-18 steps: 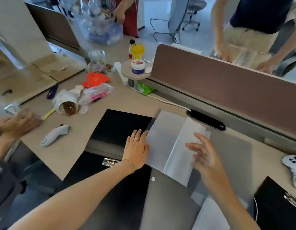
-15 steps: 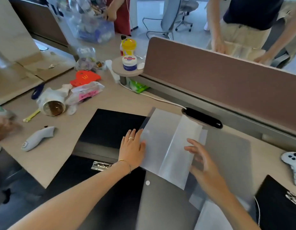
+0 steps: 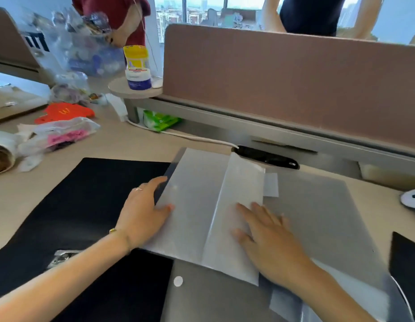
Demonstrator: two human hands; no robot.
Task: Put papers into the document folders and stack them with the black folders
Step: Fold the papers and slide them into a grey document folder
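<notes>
A translucent grey document folder (image 3: 318, 205) lies open on the desk in front of me. White papers (image 3: 197, 205) rest on its left part, with a folded sheet (image 3: 236, 182) on top. My left hand (image 3: 143, 212) lies flat on the papers' left edge, fingers apart. My right hand (image 3: 269, 235) presses flat on the folded sheet, fingers spread. Under and left of the papers lies a black folder (image 3: 85, 194) with a metal clip (image 3: 60, 257). Another grey folder (image 3: 213, 298) with a white snap button sits at the near edge.
A brown divider panel (image 3: 294, 84) bounds the far side. A black clipboard (image 3: 408, 263) lies at the right edge. Plastic bags (image 3: 62, 133), a cup (image 3: 2, 156) and jars (image 3: 136, 68) clutter the far left. Two people stand beyond the desk.
My right hand has come down from hovering onto the folded sheet. The left hand stays on the papers' left edge. The camera has moved closer and tilted up.
</notes>
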